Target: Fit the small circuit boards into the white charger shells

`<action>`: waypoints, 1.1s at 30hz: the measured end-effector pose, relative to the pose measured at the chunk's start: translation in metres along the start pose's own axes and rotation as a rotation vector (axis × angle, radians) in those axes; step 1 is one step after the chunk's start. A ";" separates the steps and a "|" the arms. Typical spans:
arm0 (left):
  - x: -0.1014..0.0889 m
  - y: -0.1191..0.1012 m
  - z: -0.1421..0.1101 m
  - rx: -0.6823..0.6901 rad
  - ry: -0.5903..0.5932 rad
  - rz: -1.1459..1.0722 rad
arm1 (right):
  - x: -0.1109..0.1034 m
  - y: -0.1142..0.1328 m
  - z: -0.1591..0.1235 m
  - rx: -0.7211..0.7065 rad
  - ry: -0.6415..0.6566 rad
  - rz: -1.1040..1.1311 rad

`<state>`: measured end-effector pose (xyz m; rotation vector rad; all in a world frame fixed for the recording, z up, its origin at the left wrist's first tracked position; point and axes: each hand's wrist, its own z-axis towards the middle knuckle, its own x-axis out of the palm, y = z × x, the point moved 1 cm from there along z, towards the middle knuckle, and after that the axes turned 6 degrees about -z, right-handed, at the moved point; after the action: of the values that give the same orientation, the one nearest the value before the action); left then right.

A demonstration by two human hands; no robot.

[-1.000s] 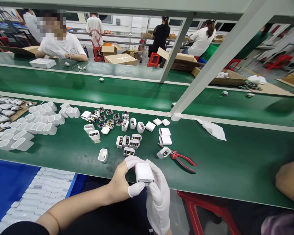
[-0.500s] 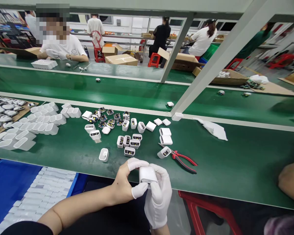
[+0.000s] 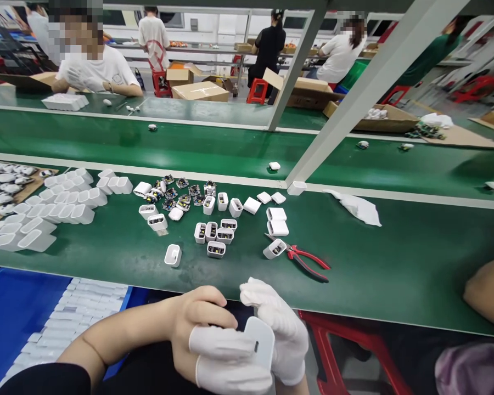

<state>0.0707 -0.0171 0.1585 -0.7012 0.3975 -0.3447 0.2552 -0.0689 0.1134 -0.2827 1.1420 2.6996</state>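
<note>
My left hand, with white covers on thumb and forefinger, pinches a white charger case. A small dark port slot faces up on the case. My right hand, in a white glove, lies against the far side of the case with its fingers stretched out. Part of its palm is hidden. Beyond my hands on the green bench stand several open cases with circuit boards inside, such as this filled case. One lone case stands to the left. Red-handled pliers lie to the right, beside a tilted case.
Rows of white casings and loose circuit boards are at left. A blue bin of white pieces sits below the bench edge. A slanted metal post rises ahead. Another person's arm reaches in at right.
My hands have come down and nearer with the charger case. It has turned to show its port slot, and my right fingers have straightened from their grip.
</note>
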 end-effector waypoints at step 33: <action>0.035 0.019 -0.013 -0.071 -0.182 -0.089 | 0.021 -0.001 -0.006 0.322 -0.189 0.168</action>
<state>0.0981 -0.0256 0.1281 -0.8140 0.2073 -0.3490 0.2355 -0.0705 0.1032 0.1208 1.5706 2.5516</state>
